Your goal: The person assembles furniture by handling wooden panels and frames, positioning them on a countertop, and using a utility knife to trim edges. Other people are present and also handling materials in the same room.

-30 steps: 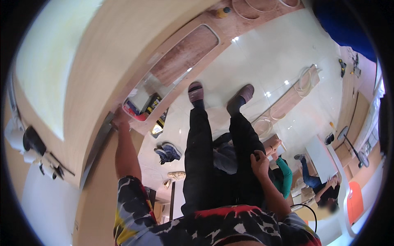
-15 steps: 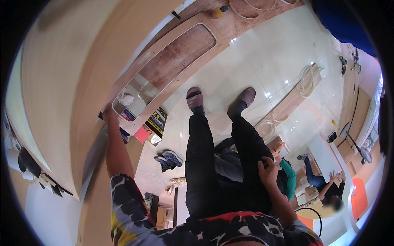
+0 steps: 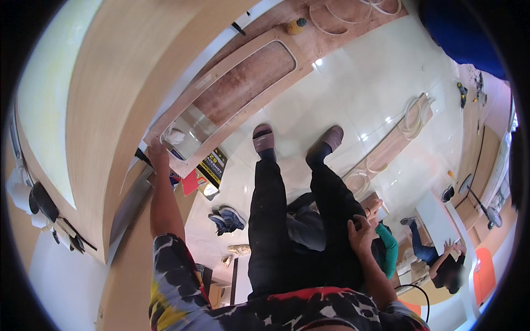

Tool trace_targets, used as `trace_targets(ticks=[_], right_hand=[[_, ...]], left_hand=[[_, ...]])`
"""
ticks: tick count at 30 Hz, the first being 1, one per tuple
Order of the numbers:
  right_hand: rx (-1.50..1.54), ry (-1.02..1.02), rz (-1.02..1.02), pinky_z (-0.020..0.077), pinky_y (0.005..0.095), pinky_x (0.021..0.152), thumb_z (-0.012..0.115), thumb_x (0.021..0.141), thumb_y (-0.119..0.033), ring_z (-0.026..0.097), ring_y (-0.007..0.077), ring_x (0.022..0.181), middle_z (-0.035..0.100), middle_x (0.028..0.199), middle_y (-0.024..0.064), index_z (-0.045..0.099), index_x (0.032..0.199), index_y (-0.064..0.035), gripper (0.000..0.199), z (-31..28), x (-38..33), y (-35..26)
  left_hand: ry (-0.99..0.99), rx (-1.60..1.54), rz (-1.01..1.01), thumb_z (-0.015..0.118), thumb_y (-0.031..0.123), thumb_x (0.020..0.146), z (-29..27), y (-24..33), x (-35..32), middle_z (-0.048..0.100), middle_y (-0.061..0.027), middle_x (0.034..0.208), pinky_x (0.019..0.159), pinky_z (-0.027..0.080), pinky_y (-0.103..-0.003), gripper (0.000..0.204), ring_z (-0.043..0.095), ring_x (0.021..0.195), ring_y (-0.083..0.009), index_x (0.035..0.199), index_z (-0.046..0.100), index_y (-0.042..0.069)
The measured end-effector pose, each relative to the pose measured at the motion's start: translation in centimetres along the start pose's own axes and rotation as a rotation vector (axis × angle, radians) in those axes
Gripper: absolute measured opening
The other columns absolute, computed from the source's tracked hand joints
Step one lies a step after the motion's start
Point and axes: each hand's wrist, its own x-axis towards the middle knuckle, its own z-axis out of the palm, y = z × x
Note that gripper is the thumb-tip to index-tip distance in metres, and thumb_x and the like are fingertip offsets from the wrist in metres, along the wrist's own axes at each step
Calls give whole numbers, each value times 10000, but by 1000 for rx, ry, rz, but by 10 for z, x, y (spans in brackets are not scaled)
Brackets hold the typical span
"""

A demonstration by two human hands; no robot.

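Overhead, standing high above a glossy floor (image 3: 353,83).
Left hand (image 3: 157,154) reaches out, fingers clamped on the corner of a wooden frame panel (image 3: 243,83); right hand (image 3: 360,234) rests on the thigh, fingers loosely together, holding nothing.

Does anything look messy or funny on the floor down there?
Yes. A pair of blue shoes lies loose on the white floor, one askew against the other. Loose hoses sit coiled on a board. The left hand touches a wooden panel.
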Motion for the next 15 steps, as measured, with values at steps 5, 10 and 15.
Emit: trace_targets(ticks=[5, 10, 15], right_hand=[[-10, 97, -11, 530, 362, 660, 754, 873, -182, 655, 239, 654, 673, 724, 139, 701, 1081, 14, 291, 4, -7, 1], [-80, 32, -167, 535, 393, 650, 745, 883, -170, 675, 261, 669, 687, 736, 143, 701, 1090, -1, 271, 10, 2, 17], [-187, 47, -274, 527, 388, 639, 730, 893, -181, 644, 241, 628, 696, 752, 143, 700, 1061, 41, 280, 0, 19, 8]], left_hand=[[-134, 93, -198, 765, 647, 757, -3, 15, -98, 538, -278, 1404, 1067, 464, -503, 1027, 540, 1290, -427, 1465, 426, -14], [-101, 101, -524, 825, 698, 646, -16, -6, -214, 344, -277, 1545, 1165, 358, -514, 1320, 345, 1433, -448, 1561, 199, -18], [-228, -84, -636, 925, 586, 584, -5, -19, -281, 314, -318, 1551, 1189, 331, -492, 1448, 329, 1447, -436, 1574, 84, -54]])
